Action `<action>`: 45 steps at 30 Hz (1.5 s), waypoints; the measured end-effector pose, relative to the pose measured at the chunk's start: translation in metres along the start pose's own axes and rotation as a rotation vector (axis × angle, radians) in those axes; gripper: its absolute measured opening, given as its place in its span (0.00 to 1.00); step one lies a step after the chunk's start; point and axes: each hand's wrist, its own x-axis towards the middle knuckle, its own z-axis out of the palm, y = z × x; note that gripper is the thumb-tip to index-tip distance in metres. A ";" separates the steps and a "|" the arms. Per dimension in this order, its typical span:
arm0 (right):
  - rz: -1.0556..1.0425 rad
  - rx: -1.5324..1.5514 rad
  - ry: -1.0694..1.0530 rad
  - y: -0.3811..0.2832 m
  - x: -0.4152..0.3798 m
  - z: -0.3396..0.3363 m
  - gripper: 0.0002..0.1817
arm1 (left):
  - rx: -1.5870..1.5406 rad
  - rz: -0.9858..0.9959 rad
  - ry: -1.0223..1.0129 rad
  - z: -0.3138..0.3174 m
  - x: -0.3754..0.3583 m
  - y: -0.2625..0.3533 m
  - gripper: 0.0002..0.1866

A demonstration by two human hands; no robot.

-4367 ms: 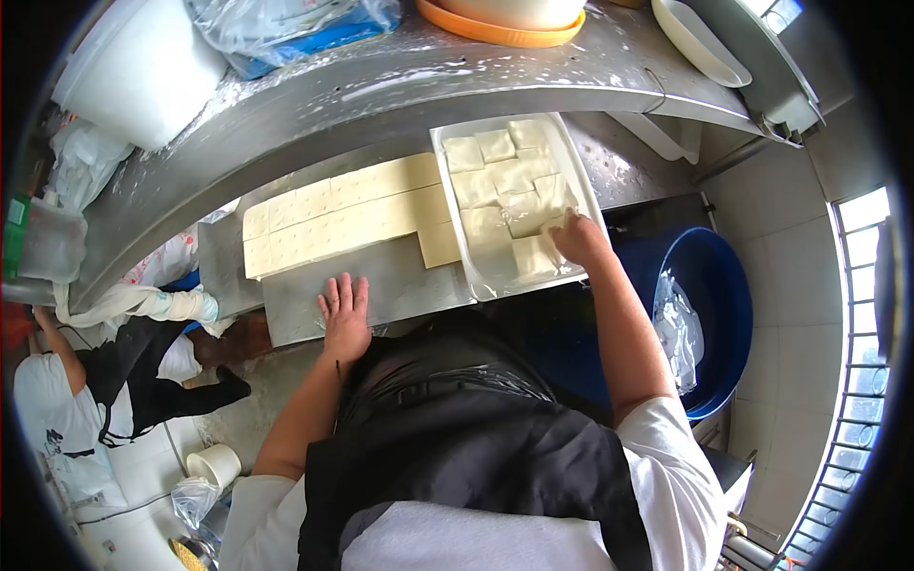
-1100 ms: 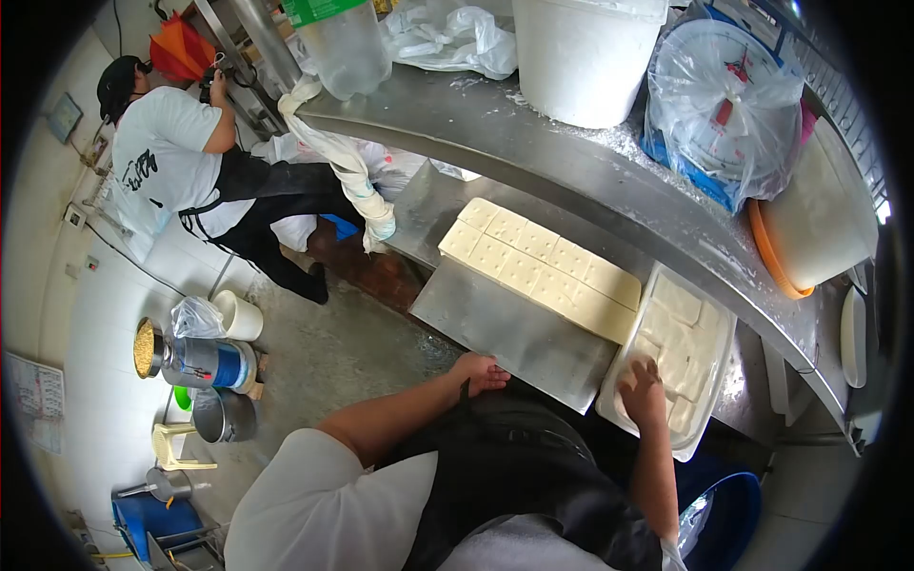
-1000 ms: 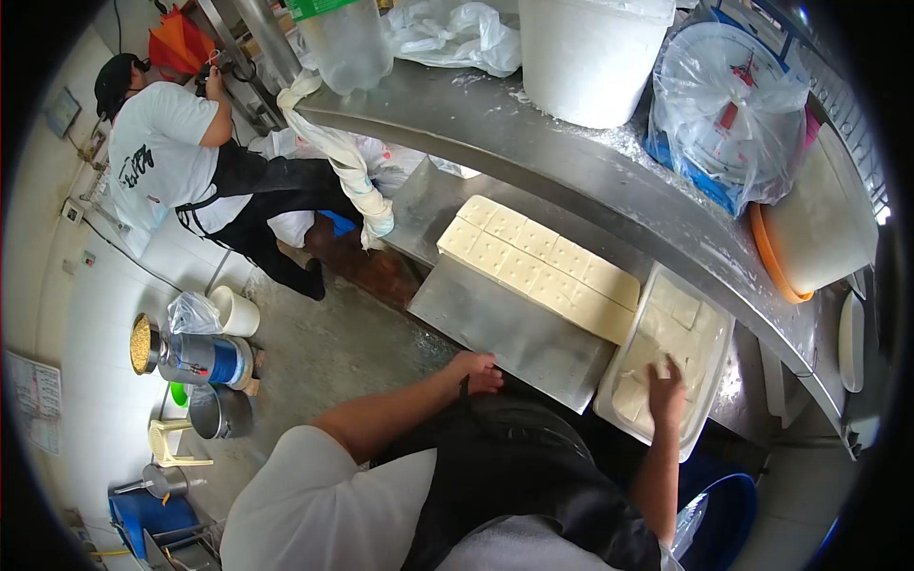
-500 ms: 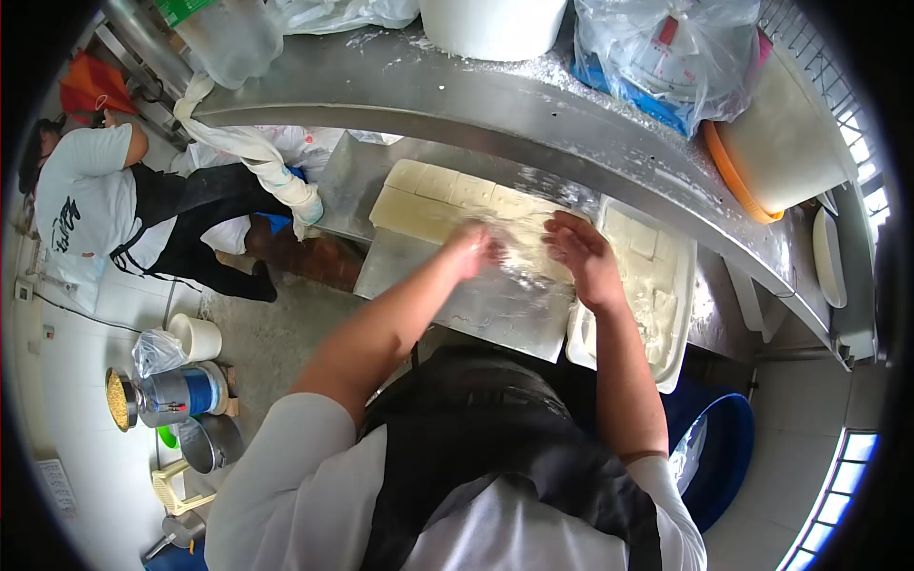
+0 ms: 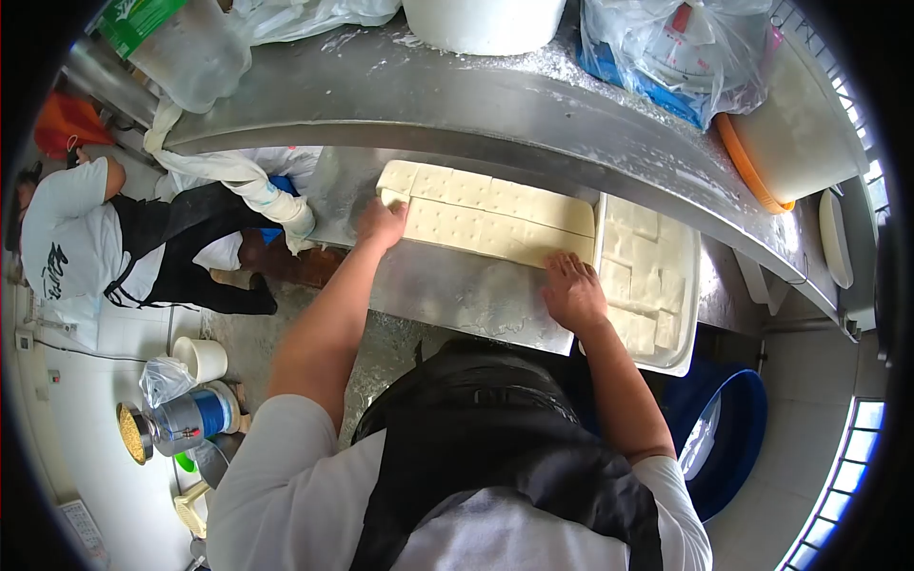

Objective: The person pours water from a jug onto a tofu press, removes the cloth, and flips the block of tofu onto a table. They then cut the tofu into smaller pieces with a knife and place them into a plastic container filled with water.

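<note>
A long pale slab of dough (image 5: 495,226) dotted with small dimples lies on the steel table in front of me. A lengthwise cut divides it into a front strip and a back strip (image 5: 495,195), and short crosswise cuts show. My left hand (image 5: 383,225) grips the left end of the front strip, its thumb over the dough. At the strip's front right edge, my right hand (image 5: 574,293) rests with fingers stretched onto the dough; its fingertips touch the edge. Right of the slab, a white tray (image 5: 687,285) holds several flat pieces of dough.
A floury steel shelf (image 5: 381,90) crosses above the table, bearing a white tub (image 5: 481,24) and a bagged scale (image 5: 676,52). A blue barrel (image 5: 747,447) stands below right. Another person (image 5: 81,224) bends at the left. A wrapped cloth (image 5: 252,181) hangs beside the shelf.
My hands were close together over the slab, blurred amid flour. Now the left has moved left to the slab's end, and the right is lower at its front edge. The dimples show clearly.
</note>
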 end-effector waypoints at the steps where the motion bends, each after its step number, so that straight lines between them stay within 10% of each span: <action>1: -0.006 -0.005 0.015 0.000 0.000 0.001 0.32 | -0.139 -0.022 -0.015 -0.005 -0.001 0.002 0.34; 14: 0.053 0.162 0.190 0.003 0.007 0.016 0.31 | -1.221 -0.164 -0.427 -0.043 -0.010 -0.069 0.22; 24: 0.350 2.101 0.150 -0.060 0.023 -0.079 0.36 | -1.026 0.354 -0.836 -0.069 -0.079 0.114 0.26; 28: 0.686 2.054 0.511 0.019 -0.028 -0.046 0.27 | -0.499 0.264 -0.101 -0.014 -0.025 0.044 0.32; 31: 0.790 1.880 0.726 0.079 -0.038 -0.028 0.24 | 0.072 0.053 0.043 0.006 -0.016 0.015 0.40; 36: 0.846 1.811 0.729 0.124 -0.012 -0.014 0.24 | -0.009 0.076 -0.138 0.027 -0.041 0.046 0.45; 40: 0.689 1.034 0.583 0.164 0.001 0.052 0.20 | -0.442 -0.050 -0.237 0.024 -0.019 0.042 0.44; 42: 0.797 1.100 0.564 0.161 0.003 0.049 0.20 | -0.684 -0.487 -0.386 0.009 -0.018 0.046 0.41; 45: 0.731 1.254 0.486 0.164 -0.002 0.044 0.22 | -0.692 -0.394 -0.429 0.012 -0.031 0.044 0.36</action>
